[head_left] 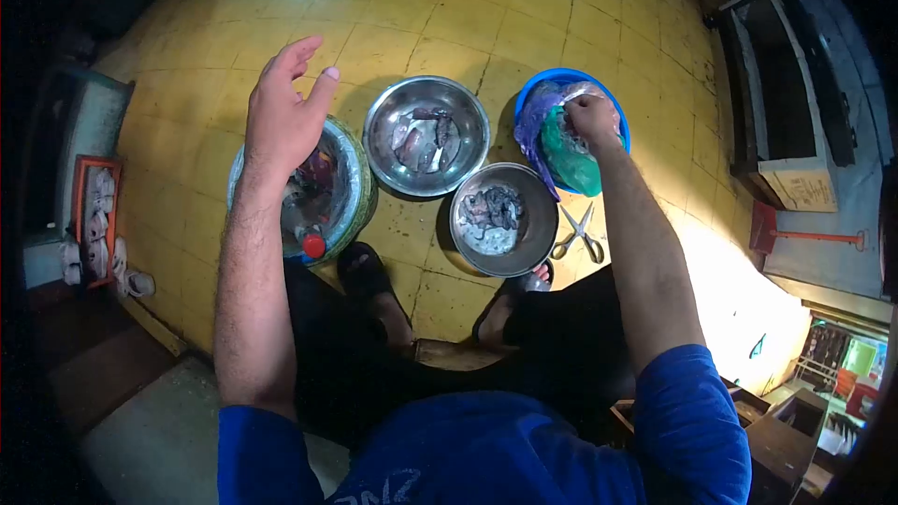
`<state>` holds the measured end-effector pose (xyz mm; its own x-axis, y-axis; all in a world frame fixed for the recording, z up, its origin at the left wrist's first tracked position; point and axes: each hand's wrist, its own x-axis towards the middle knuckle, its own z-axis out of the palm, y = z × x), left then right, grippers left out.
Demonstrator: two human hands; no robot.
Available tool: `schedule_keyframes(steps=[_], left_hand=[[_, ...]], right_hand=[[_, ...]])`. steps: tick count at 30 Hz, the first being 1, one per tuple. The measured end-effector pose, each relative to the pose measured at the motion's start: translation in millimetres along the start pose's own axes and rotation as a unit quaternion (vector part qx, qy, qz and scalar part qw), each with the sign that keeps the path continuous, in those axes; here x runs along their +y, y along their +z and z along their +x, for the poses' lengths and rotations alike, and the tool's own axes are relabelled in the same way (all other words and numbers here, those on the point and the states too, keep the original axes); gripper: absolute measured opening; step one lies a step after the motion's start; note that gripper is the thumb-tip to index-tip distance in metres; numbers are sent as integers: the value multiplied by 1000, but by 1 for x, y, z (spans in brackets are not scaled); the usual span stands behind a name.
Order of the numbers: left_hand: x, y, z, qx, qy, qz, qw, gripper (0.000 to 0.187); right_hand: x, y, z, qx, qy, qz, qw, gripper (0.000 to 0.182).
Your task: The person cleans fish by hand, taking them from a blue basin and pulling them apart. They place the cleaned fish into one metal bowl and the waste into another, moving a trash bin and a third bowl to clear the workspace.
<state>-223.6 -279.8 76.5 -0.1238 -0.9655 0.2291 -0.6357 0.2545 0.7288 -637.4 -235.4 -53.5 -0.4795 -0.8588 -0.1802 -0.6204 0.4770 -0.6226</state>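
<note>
My left hand [288,112] is raised over a lined bin [363,189] at the left, fingers apart and holding nothing. In the bin, a bottle with a red cap [313,245] shows below my forearm. My right hand [591,120] is closed on the plastic bags [566,145], purple, green and clear, in a blue basin [617,101]. Between my hands, a wide steel bowl [379,155] holds several dark, wet pieces. Nearer me, a second metal bowl [535,234] contains grey, slimy pieces in whitish liquid. Scissors [580,232] lie partly open on the floor beside it.
Yellow floor tiles [421,28] surround the bowls. My sandalled feet [367,276] are close behind them. A shoe rack [94,215] stands at the far left. On the right are a cabinet [781,84], a cardboard box [800,185] and a red-handled dustpan [763,227].
</note>
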Motion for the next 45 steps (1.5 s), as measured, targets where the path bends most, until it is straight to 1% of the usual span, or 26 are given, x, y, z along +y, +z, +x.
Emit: schedule_keyframes(steps=[1, 3, 4, 6, 7, 11, 14, 16, 17, 20, 21, 23, 25, 26, 28, 29, 30, 31, 32, 34, 35, 37, 40, 42, 43, 45], left_hand=[[0, 0, -1, -1, -2, -2, 1000, 45], [-2, 1, -2, -5, -4, 0, 1000, 45], [-2, 1, -2, -5, -5, -3, 1000, 46], [-6, 3, 0, -1, -6, -8, 1000, 45], [-10, 1, 0, 7, -11, -14, 1000, 44], [-13, 0, 4, 35, -12, -23, 999, 42], [-17, 0, 4, 38, 16, -17, 999, 41], [-17, 2, 4, 27, 7, -12, 1000, 42], [-16, 3, 5, 27, 10, -17, 999, 42], [-10, 9, 2, 6, 2, -16, 1000, 41], [-5, 12, -1, -29, 8, 1, 1000, 40], [11, 22, -13, -103, 39, 13, 994, 37], [16, 41, -25, -240, 100, 22, 965, 37], [19, 49, -32, -318, 127, 14, 939, 38], [40, 60, -55, -436, 110, 161, 878, 43], [44, 64, -61, -464, 118, 171, 861, 45], [43, 71, -66, -453, 144, 160, 865, 44], [42, 76, -69, -451, 154, 148, 867, 44], [44, 78, -72, -450, 163, 137, 867, 43], [41, 84, -74, -435, 180, 119, 874, 42], [41, 86, -75, -420, 196, 99, 880, 41], [41, 92, -76, -419, 193, 71, 884, 40], [43, 98, -79, -393, 219, 35, 892, 36], [49, 103, -85, -397, 188, 15, 898, 41], [50, 107, -87, -398, 190, 18, 897, 41], [51, 117, -92, -372, 108, -123, 914, 52]], right_hand=[[3, 2, 6, -4, 1, 2, 1000, 23], [23, -1, 29, -67, 58, -146, 985, 23], [39, 1, 35, -68, 60, -142, 986, 23], [88, 23, 53, -119, 21, -287, 950, 26], [106, 34, 54, -128, -38, -356, 925, 30], [92, 46, 25, -147, -120, -276, 942, 33], [95, 49, 28, -144, -114, -310, 933, 32], [78, 37, 23, -182, -70, -351, 916, 32], [74, 35, 24, -186, -101, -362, 908, 31], [68, 17, 27, -172, -66, -331, 925, 31], [73, 10, 34, -173, -103, -347, 916, 30], [64, -11, 38, -185, -64, -348, 917, 31], [34, -43, 27, -193, -24, -347, 917, 32], [18, -58, 20, -204, -10, -323, 924, 33], [4, -86, 10, -209, 4, -298, 931, 34], [2, -96, 1, -151, -25, -261, 953, 34], [-3, -105, -12, -94, -56, -222, 969, 35], [-9, -112, -24, -52, -72, -215, 973, 28], [-15, -118, -38, -51, -71, -214, 973, 28], [-21, -126, -59, -49, -70, 85, 993, 17], [-21, -127, -62, -50, -66, 88, 993, 17], [-18, -125, -68, -45, -86, 211, 973, 10], [-34, -111, -90, -83, -75, 266, 957, 12], [-30, -94, -94, -178, -109, 345, 915, 17], [-28, -83, -93, -185, -100, 321, 923, 19], [-35, -66, -95, -191, -91, 300, 930, 20]])
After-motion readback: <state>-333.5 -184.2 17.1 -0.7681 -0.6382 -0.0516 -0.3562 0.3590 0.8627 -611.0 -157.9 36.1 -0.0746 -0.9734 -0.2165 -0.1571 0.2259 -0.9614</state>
